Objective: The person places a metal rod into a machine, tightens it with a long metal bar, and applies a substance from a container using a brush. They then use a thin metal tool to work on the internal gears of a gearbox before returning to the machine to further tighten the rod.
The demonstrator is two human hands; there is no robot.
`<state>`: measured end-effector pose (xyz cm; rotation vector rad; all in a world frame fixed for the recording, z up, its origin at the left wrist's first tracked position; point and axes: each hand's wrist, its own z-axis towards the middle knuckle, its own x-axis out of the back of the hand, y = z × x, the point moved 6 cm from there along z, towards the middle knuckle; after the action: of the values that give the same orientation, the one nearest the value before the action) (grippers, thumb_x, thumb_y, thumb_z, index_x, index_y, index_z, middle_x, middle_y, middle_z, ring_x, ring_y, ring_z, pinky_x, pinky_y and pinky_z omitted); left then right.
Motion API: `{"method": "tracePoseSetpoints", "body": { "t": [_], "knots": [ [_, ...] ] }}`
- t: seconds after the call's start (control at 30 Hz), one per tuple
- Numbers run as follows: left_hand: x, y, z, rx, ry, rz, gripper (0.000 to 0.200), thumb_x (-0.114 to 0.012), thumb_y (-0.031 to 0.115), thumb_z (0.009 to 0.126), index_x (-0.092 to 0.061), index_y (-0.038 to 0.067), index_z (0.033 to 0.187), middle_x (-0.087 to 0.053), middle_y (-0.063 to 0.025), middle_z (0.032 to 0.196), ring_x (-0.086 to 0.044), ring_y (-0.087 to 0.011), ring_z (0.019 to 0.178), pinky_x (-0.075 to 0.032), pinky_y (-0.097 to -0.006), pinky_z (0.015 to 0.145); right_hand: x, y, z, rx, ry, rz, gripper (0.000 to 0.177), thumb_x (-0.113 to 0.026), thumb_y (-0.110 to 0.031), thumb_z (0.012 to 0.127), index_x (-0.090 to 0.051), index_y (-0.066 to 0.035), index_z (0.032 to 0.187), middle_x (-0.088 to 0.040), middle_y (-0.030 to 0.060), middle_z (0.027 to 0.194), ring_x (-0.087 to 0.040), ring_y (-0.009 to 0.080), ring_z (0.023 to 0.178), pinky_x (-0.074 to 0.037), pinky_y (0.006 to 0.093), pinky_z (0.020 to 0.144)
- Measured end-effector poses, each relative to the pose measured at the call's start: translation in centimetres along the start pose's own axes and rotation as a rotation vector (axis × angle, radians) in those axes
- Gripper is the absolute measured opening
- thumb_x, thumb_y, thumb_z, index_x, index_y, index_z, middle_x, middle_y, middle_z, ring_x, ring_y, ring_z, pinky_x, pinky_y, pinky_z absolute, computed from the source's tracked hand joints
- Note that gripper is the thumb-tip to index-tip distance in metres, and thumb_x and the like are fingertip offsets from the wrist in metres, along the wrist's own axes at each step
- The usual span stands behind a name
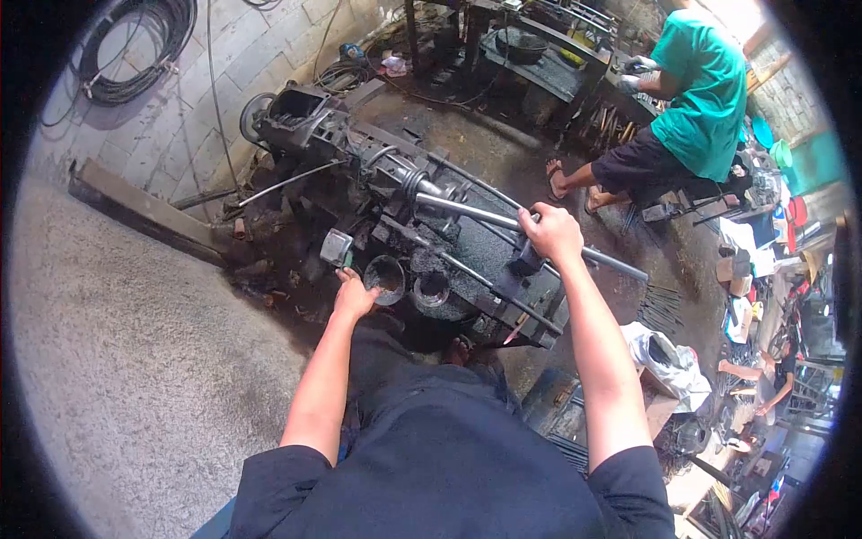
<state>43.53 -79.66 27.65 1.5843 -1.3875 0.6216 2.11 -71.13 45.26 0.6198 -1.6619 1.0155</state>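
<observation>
A greasy lathe-like machine [386, 180] stretches diagonally in front of me, with a long metal rod [480, 214] running along it to the right. My right hand [552, 235] is closed over this rod near its outer end, beside a dark block [525, 262] on the rails. My left hand [356, 293] reaches up to a small grey switch box [338, 246] with a green part at its lower edge. Its thumb stands apart from the fingers, and the fingertips are at the green part. Close by are two round containers [384, 277] holding dark material.
A person in a green shirt [705, 90] works at a bench [539, 76] at the upper right. Thin rods [660, 308] lie on the floor at right, near a white sack [669, 364]. A rough grey surface [144, 359] fills the left. Coiled black hose [135, 45] hangs on the wall.
</observation>
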Motion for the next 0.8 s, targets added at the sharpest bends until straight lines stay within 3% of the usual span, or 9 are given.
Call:
{"method": "tracePoseSetpoints", "body": {
  "t": [0.8],
  "knots": [
    [0.8,0.7,-0.3,-0.022,0.015,0.018,0.104,-0.071,0.037,0.075,-0.015,-0.020,0.141,-0.018,-0.0460,0.143,-0.048,-0.0453,0.125,-0.043,-0.0417,0.103,0.5,-0.3,0.2,-0.007,-0.009,0.010,0.049,-0.055,-0.053,0.084,-0.071,-0.010,0.102,-0.069,0.0214,0.097,-0.066,0.0375,0.095,-0.053,0.0464,0.084]
  ]
}}
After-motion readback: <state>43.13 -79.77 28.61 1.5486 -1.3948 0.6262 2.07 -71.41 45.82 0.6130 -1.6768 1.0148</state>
